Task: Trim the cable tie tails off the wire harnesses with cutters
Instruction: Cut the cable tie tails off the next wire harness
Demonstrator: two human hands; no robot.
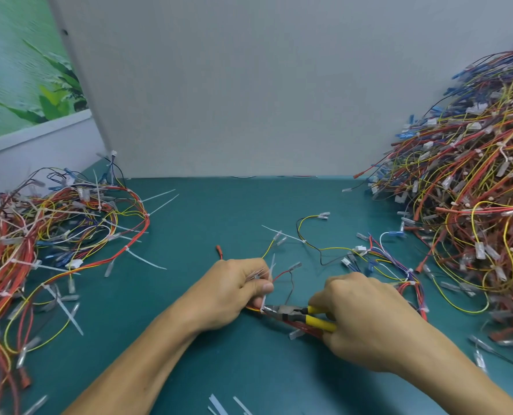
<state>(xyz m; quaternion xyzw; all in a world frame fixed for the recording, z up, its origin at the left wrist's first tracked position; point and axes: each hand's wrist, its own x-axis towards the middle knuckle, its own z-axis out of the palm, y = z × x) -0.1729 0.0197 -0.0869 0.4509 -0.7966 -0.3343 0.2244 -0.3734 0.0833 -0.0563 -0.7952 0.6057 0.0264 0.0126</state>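
On the teal table (207,223), my left hand (234,290) grips a red, yellow and black wire harness (351,253) near its white cable tie, with several translucent tie tails sticking up between the fingers. My right hand (366,319) grips the yellow handles of the cutters (297,315). The grey jaws point left and meet a white tie tail just under my left thumb. The rest of this harness trails off to the right across the table.
A pile of harnesses with long white tie tails (48,235) lies at the left. A much taller heap of harnesses (471,193) fills the right side. A grey partition wall (249,85) stands behind. Cut tie tails (228,405) lie at the near edge.
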